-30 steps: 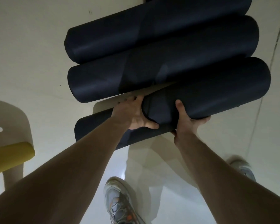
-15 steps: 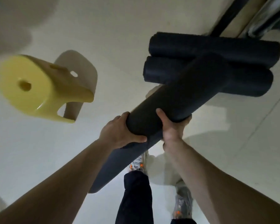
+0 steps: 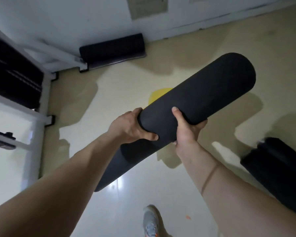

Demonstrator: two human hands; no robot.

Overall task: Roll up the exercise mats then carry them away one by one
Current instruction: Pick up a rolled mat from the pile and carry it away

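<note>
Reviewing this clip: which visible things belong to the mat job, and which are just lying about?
Job:
held mat, gripped by left hand and right hand
mat by the wall
dark roll at right

Lying about:
yellow object, partly hidden
white rack

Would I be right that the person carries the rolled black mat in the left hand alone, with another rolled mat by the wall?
Not quite: in the head view both the left hand and right hand grip the rolled black mat. The other rolled mat does lie by the wall.
</note>
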